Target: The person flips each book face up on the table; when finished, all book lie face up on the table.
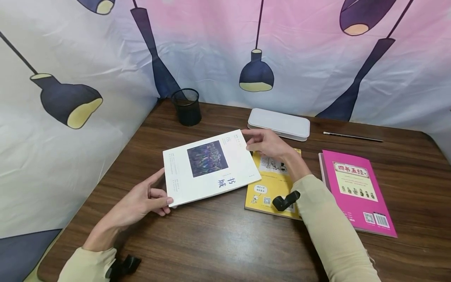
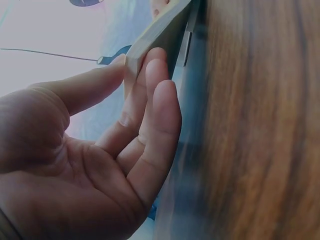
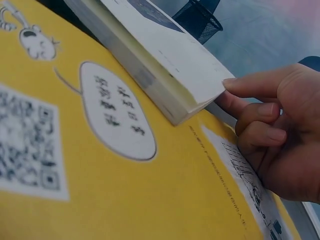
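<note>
A white book point(image 1: 208, 166) with a dark picture on its cover is held just above the wooden table point(image 1: 218, 243) by both hands. My left hand point(image 1: 149, 199) pinches its near left corner, thumb on top and fingers point(image 2: 150, 105) under the book's edge point(image 2: 160, 35). My right hand point(image 1: 266, 143) pinches the far right corner point(image 3: 200, 95), thumb on the cover and fingers point(image 3: 245, 107) beneath. Part of the white book overlaps a yellow book point(image 1: 271, 192) lying flat; its cover point(image 3: 125, 190) fills the right wrist view.
A pink book point(image 1: 357, 190) lies to the right. A white flat case point(image 1: 278, 123) and a black mesh pen cup point(image 1: 186, 106) stand at the back, with a thin pencil point(image 1: 352, 136) at the far right. A printed cloth backdrop point(image 1: 70, 78) walls the table behind and left.
</note>
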Demonstrator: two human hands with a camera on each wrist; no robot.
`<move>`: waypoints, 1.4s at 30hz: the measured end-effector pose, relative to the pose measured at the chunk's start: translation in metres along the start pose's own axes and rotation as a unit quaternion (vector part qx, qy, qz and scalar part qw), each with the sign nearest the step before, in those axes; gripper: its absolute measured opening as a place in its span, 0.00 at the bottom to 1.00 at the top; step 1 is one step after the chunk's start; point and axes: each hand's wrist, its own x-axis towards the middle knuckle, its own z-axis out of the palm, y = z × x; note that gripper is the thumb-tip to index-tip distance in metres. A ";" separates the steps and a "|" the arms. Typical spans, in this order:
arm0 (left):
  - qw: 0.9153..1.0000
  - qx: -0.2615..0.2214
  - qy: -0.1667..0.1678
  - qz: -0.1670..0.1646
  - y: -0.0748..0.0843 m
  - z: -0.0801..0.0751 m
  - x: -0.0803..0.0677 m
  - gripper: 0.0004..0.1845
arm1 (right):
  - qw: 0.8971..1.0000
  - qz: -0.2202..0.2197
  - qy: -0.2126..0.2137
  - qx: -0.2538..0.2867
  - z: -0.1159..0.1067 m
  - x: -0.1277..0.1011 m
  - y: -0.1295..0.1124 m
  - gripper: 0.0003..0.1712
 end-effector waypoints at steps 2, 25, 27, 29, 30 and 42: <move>1.000 0.001 -0.003 -0.003 0.000 0.000 0.002 0.56 | 1.000 0.005 -0.002 0.000 0.000 0.000 0.000 0.34; 0.995 0.034 -0.017 -0.096 0.005 0.004 0.009 0.57 | 0.997 0.056 0.036 -0.049 0.006 0.004 -0.008 0.27; 0.994 0.045 -0.015 -0.102 0.005 0.004 0.009 0.57 | 0.997 0.053 0.034 -0.050 0.007 0.004 -0.008 0.27; 0.993 0.054 -0.013 -0.107 0.005 0.005 0.008 0.58 | 0.997 0.052 0.030 -0.054 0.007 0.005 -0.007 0.27; 0.992 0.057 -0.012 -0.109 0.004 0.006 0.008 0.58 | 0.997 0.052 0.029 -0.054 0.008 0.005 -0.007 0.27; 0.991 0.093 -0.009 -0.096 0.004 0.000 0.005 0.56 | 0.992 0.061 0.036 -0.105 0.014 0.004 -0.013 0.25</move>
